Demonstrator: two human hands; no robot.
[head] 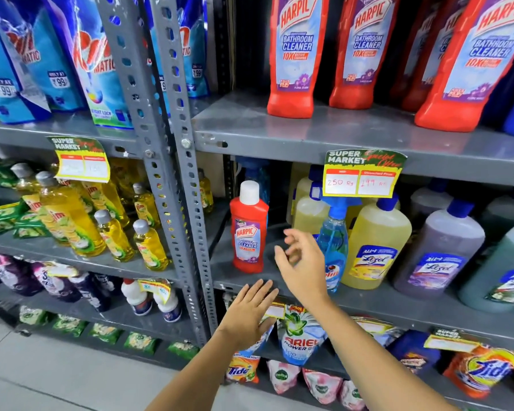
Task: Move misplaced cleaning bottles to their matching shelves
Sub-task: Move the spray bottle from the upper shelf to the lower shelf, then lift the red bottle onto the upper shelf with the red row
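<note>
A small red Harpic bottle (248, 229) with a white cap stands upright alone at the left end of the middle shelf (368, 304), beside yellow and purple Lizol bottles (374, 247). Larger red Harpic bottles (294, 54) line the shelf above. My right hand (301, 262) hovers just right of the small bottle, fingers spread and blurred, holding nothing. Lower down, my left hand (250, 312) is held flat at the shelf's front edge below the bottle, fingers apart and empty.
A blue spray bottle (336, 244) stands right behind my right hand. A grey slotted upright (172, 161) divides the racks. Yellow dish-liquid bottles (113, 226) fill the left shelf, detergent pouches (300, 336) the shelf below. A price tag (362, 173) hangs from the upper shelf edge.
</note>
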